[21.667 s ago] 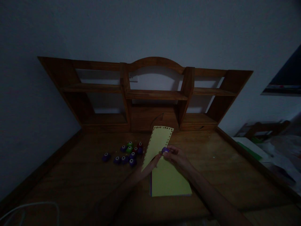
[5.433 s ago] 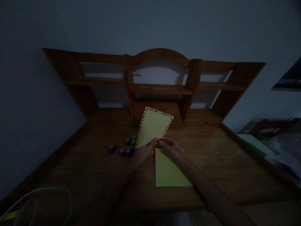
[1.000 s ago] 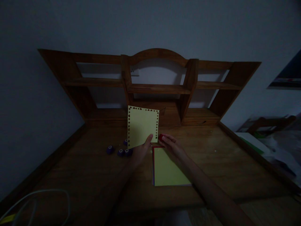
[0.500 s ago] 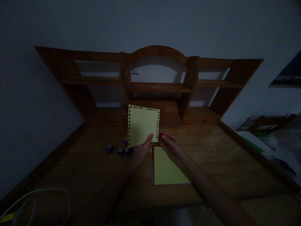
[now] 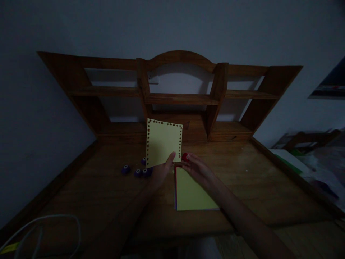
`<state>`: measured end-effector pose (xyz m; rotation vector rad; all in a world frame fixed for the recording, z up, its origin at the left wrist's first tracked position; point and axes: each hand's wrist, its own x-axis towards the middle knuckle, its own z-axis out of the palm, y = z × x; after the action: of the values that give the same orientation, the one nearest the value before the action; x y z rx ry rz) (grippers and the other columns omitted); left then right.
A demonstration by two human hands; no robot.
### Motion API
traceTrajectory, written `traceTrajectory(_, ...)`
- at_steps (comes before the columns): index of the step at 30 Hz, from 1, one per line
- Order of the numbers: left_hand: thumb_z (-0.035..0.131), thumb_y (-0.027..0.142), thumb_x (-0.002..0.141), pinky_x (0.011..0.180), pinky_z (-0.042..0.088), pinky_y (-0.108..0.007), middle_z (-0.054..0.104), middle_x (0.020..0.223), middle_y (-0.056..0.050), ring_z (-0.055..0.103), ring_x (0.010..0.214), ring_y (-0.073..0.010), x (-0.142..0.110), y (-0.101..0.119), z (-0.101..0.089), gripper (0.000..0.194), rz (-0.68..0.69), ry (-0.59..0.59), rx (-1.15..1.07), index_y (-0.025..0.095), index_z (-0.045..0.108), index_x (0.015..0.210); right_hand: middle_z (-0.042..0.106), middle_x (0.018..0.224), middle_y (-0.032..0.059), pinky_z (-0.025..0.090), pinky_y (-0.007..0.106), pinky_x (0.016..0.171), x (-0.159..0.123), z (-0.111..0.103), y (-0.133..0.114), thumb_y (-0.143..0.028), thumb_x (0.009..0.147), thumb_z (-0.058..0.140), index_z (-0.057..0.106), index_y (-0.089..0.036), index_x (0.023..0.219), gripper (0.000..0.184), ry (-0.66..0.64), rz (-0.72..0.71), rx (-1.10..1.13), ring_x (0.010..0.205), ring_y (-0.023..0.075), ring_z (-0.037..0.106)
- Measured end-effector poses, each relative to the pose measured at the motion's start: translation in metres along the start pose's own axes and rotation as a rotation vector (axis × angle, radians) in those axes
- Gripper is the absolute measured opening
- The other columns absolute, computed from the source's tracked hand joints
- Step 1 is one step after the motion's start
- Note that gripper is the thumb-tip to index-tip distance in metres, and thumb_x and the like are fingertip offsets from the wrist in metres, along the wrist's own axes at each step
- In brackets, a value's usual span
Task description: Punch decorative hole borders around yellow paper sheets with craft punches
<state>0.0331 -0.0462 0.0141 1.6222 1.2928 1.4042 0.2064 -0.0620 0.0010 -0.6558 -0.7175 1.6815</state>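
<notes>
My left hand [image 5: 162,172] pinches the lower edge of a pale yellow sheet of paper [image 5: 164,142], thumb on its face, and holds it raised above the desk. Small shapes are punched along the sheet's left, top and right edges. Beside its lower right corner, my right hand [image 5: 198,168] grips a small red craft punch [image 5: 185,157]. A narrow gap seems to lie between punch and sheet. Under my right wrist rests a stack of coloured paper [image 5: 192,194], yellow on top. Several purple craft punches [image 5: 125,169] stand left of my left hand, some partly hidden by the sheet.
A wooden hutch [image 5: 182,99] with shelves rises along the back of the wooden desk [image 5: 231,180]. Tiny paper scraps lie on the desktop. At the lower left a white cable [image 5: 59,216] loops. Off to the right are a chair [image 5: 309,138] and a white-and-green object [image 5: 288,160].
The red punch looks turned slightly in my right hand. Both hands and the yellow sheet stay in nearly the same place.
</notes>
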Motion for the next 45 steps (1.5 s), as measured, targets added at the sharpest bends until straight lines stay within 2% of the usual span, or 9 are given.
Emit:
traceTrajectory(8,0.059,0.049,0.081,0.111,0.031,-0.044,0.071,0.097,-0.007,0.054,0.118,-0.0281,0.003,-0.005,0.001,0.035,-0.029,0.042,0.009,0.020,0.065,0.100,0.071,0.097,-0.0002,0.049,0.022,0.075,-0.002,0.003,-0.002,-0.025,0.075,0.074,0.071,-0.024,0.092,0.018,0.058,-0.049,-0.110,0.087,0.0127,0.065)
traceTrajectory(13,0.054,0.053,0.083,0.097,0.042,-0.039,0.065,0.063,-0.003,0.066,0.083,-0.0238,0.001,-0.013,0.004,0.035,-0.053,-0.022,0.009,0.022,0.063,0.068,0.072,0.095,0.0011,0.050,0.025,0.072,0.001,0.004,0.006,-0.028,0.072,0.076,0.071,-0.025,0.096,0.025,0.079,-0.119,-0.209,0.083,0.0142,0.066)
traceTrajectory(16,0.048,0.054,0.086,0.088,0.045,-0.036,0.058,0.052,0.000,0.062,0.060,-0.0189,0.001,-0.013,0.004,0.047,-0.051,-0.062,0.026,0.023,0.053,0.051,0.072,0.095,0.0018,0.051,0.025,0.073,0.003,0.004,0.008,-0.029,0.071,0.077,0.071,-0.024,0.096,0.026,0.103,-0.166,-0.206,0.081,0.0138,0.066)
traceTrajectory(20,0.044,0.052,0.089,0.081,0.045,-0.033,0.054,0.045,0.001,0.056,0.048,-0.0160,0.003,-0.009,0.003,0.054,-0.037,-0.131,0.007,0.023,0.051,0.045,0.073,0.093,0.0014,0.052,0.027,0.078,0.006,0.003,0.008,-0.029,0.068,0.079,0.072,-0.023,0.091,0.025,0.129,-0.189,-0.158,0.077,0.0125,0.065)
traceTrajectory(25,0.049,0.049,0.088,0.084,0.045,-0.031,0.062,0.055,0.000,0.062,0.061,-0.0173,0.003,-0.007,0.004,0.046,-0.007,-0.237,-0.054,0.022,0.057,0.052,0.072,0.095,0.0024,0.053,0.031,0.081,0.009,-0.002,0.009,-0.034,0.071,0.076,0.071,-0.023,0.093,0.025,0.120,-0.203,-0.151,0.080,0.0151,0.067)
traceTrajectory(28,0.052,0.049,0.086,0.091,0.043,-0.032,0.067,0.066,0.000,0.065,0.070,-0.0182,0.003,-0.010,0.005,0.040,-0.023,-0.197,-0.030,0.022,0.061,0.058,0.072,0.094,0.0027,0.053,0.031,0.078,0.010,-0.005,0.010,-0.038,0.073,0.074,0.070,-0.023,0.093,0.026,0.145,-0.228,-0.200,0.079,0.0159,0.067)
traceTrajectory(32,0.052,0.052,0.085,0.095,0.043,-0.034,0.069,0.068,-0.002,0.066,0.073,-0.0200,0.002,-0.012,0.004,0.039,-0.070,-0.164,-0.013,0.022,0.062,0.061,0.072,0.096,0.0039,0.054,0.032,0.074,0.010,-0.007,0.008,-0.043,0.073,0.072,0.069,-0.023,0.097,0.031,0.160,-0.262,-0.300,0.076,0.0165,0.067)
traceTrajectory(37,0.058,0.052,0.081,0.101,0.039,-0.038,0.071,0.078,-0.004,0.066,0.087,-0.0236,0.001,-0.008,0.003,0.034,-0.047,-0.086,0.033,0.022,0.065,0.066,0.072,0.093,0.0040,0.054,0.033,0.074,0.008,-0.004,0.005,-0.045,0.073,0.072,0.069,-0.023,0.099,0.035,0.157,-0.273,-0.382,0.072,0.0166,0.066)
traceTrajectory(45,0.055,0.054,0.082,0.092,0.046,-0.036,0.068,0.064,-0.002,0.066,0.067,-0.0209,0.002,-0.009,0.003,0.039,-0.064,-0.143,0.044,0.023,0.062,0.060,0.073,0.088,0.0039,0.053,0.034,0.074,0.005,0.002,0.003,-0.045,0.071,0.073,0.069,-0.023,0.097,0.034,0.149,-0.268,-0.448,0.073,0.0171,0.066)
